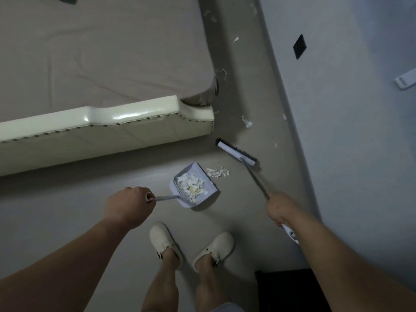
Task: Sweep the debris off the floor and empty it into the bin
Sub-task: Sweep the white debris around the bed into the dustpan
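My left hand [129,204] grips the thin handle of a pale dustpan [209,184] that rests on the floor and holds a heap of white paper scraps [191,185]. My right hand [280,209] grips the broom handle. The broom head [236,154], white with dark bristles, sits on the floor beyond the pan. A small pile of white debris [217,172] lies between the pan's mouth and the broom head. More scraps [246,121] lie further up the strip of floor, and others [236,39] are scattered towards the far end.
A bed with a cream padded footboard [108,122] and grey sheet fills the left. A wall [337,109] runs along the right, leaving a narrow floor strip. My feet in white clogs [191,246] stand below the pan. A dark object [290,289] sits at the bottom right.
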{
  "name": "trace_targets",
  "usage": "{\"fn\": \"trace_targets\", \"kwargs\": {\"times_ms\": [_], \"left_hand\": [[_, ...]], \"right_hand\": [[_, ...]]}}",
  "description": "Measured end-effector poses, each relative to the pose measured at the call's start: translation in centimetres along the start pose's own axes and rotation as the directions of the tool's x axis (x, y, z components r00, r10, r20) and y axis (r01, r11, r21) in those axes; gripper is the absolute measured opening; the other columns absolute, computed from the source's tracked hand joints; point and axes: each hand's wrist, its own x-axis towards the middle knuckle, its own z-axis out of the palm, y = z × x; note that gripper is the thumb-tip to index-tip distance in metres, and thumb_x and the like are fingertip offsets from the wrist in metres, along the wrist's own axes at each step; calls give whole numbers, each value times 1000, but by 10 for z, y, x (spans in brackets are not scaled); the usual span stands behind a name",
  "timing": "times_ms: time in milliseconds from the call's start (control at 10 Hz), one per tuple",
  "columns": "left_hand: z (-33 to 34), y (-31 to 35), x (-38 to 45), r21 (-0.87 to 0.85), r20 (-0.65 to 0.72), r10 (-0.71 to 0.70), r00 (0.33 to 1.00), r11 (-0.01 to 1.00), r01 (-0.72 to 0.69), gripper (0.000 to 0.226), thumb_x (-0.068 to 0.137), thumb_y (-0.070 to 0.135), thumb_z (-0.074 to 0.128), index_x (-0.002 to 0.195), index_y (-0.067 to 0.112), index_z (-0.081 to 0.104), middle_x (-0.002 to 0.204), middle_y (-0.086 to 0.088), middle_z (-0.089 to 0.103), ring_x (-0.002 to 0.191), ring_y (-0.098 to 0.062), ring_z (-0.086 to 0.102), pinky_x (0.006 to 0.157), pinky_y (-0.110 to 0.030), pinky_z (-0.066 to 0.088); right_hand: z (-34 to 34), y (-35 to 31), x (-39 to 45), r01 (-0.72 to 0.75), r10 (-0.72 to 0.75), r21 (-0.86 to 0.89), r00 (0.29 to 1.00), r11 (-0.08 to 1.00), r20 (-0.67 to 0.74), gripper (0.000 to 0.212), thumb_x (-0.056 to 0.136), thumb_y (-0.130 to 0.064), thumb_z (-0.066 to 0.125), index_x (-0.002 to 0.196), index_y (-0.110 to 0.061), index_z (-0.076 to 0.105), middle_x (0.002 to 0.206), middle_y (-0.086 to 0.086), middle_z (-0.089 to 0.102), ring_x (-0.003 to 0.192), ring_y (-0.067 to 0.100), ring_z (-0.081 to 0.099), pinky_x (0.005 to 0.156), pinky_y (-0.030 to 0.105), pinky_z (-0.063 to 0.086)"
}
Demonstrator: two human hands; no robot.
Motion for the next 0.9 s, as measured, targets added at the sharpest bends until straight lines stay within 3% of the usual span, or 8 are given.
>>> {"fn": "trace_targets", "kwargs": {"times_ms": [100,200,300,400,500,600,700,900], "left_hand": [[2,-27,-4,7,-11,-5,1000,1000,5,32,89,50,43,96,37,71,83,9,69,77,-18,64,61,-27,48],[1,-47,-6,29,-7,-5,1000,1000,5,29,91,49,46,96,36,72,86,8,70,80,-19,65,61,-27,44],[4,-67,-7,31,5,-35,999,999,35,29,92,48,46,95,35,71,86,6,70,80,-20,66,62,-27,45],[9,-84,-4,27,25,-55,998,998,54,31,91,46,43,91,30,69,86,6,69,79,-21,66,64,-28,49],[17,-92,10,62,42,-1,999,998,-1,31,90,46,42,89,28,68,83,5,67,77,-21,65,63,-27,48],[25,-91,27,91,74,25,997,995,-32,28,90,49,46,93,30,66,88,4,67,81,-23,66,62,-28,44],[37,-96,42,113,97,38,995,992,-48,29,90,50,48,102,31,67,97,2,69,85,-23,67,64,-29,43],[41,-128,57,38,128,26,991,999,-31,25,89,45,49,100,31,67,97,0,69,78,-24,57,67,-30,46]], "right_hand": [[13,-36,11,23,-17,-165,999,986,34,25,89,0,55,110,5,68,108,21,69,89,27,64,77,29,47],[46,-61,14,-24,42,-130,990,991,132,26,93,-5,55,115,-1,69,93,19,66,64,18,54,66,23,52],[66,-70,6,-62,69,-50,985,997,155,26,93,-7,51,113,-5,67,102,21,67,60,19,54,50,15,50],[70,-57,2,-60,52,60,990,996,132,33,85,3,44,107,-1,69,71,18,63,52,23,53,48,25,45],[60,-37,-1,-47,38,155,997,987,62,41,88,3,31,107,-9,65,61,14,48,41,17,39,40,18,29],[59,-44,2,-91,89,147,996,985,24,43,89,3,29,114,-7,63,64,15,48,40,17,39,40,19,29],[79,-64,12,-72,67,107,996,992,53,38,94,-1,37,125,5,57,65,8,49,48,18,46,44,22,40],[143,-113,-14,-19,-3,134,986,991,164,38,98,-12,39,130,2,54,67,2,46,51,15,46,45,22,42]]}}
